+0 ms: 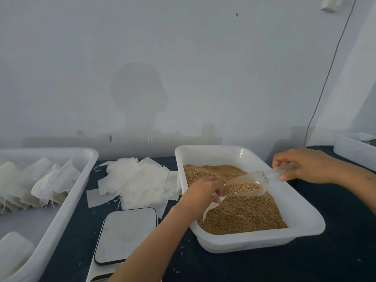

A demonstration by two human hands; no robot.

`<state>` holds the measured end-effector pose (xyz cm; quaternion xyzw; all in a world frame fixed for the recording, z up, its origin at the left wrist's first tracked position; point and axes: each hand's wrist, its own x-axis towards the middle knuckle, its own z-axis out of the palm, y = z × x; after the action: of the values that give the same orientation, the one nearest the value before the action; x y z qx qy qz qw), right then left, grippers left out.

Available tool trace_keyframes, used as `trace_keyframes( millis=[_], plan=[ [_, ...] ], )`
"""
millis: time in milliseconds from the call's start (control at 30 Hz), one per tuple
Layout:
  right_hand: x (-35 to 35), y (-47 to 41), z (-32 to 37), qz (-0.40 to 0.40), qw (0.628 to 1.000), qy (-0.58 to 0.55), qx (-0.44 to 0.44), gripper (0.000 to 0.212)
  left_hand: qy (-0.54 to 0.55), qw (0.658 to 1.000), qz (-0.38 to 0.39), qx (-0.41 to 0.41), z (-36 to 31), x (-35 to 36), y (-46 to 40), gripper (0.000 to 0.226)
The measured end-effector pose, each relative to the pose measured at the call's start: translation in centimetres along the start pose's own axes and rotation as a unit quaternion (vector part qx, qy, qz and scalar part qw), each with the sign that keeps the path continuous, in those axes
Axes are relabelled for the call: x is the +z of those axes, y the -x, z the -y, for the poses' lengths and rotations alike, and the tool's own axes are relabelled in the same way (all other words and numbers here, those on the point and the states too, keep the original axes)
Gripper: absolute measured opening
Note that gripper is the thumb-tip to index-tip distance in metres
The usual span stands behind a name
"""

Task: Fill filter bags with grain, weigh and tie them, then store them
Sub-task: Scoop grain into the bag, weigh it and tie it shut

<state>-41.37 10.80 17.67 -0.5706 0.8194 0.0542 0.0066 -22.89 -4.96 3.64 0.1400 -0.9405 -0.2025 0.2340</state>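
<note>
While your right hand [301,166] grips clear plastic scoop [250,184] of grain over white grain tray [305,222], left hand [203,191] pinches thin white filter bag [208,210] at scoop's mouth. Filled bags [40,184] stored in left tray [67,202]; this bag's weighing on scale [126,233] and tying remain.

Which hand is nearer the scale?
Left. The left hand holds a bag above the grain, just right of the scale; the right hand grips the scoop farther right.

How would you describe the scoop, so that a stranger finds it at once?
Find the white tray of grain on the right. Above it the right hand holds the scoop by its handle. It alone is clear plastic, with grain inside.
</note>
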Motion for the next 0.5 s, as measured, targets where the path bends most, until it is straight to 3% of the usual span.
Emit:
trace_keyframes(
  millis=[267, 500],
  plan=[
    [-0.7, -0.2, 0.9, -0.014, 0.999, 0.048, -0.005, 0.02, 0.004, 1.0, 0.001, -0.007, 0.0, 0.0, 0.1, 0.008],
    [0.4, 0.1, 0.3, 0.012, 1.0, -0.006, 0.008, 0.016, -0.002, 1.0, -0.008, -0.004, 0.1, 0.1, 0.1, 0.005]
  ],
)
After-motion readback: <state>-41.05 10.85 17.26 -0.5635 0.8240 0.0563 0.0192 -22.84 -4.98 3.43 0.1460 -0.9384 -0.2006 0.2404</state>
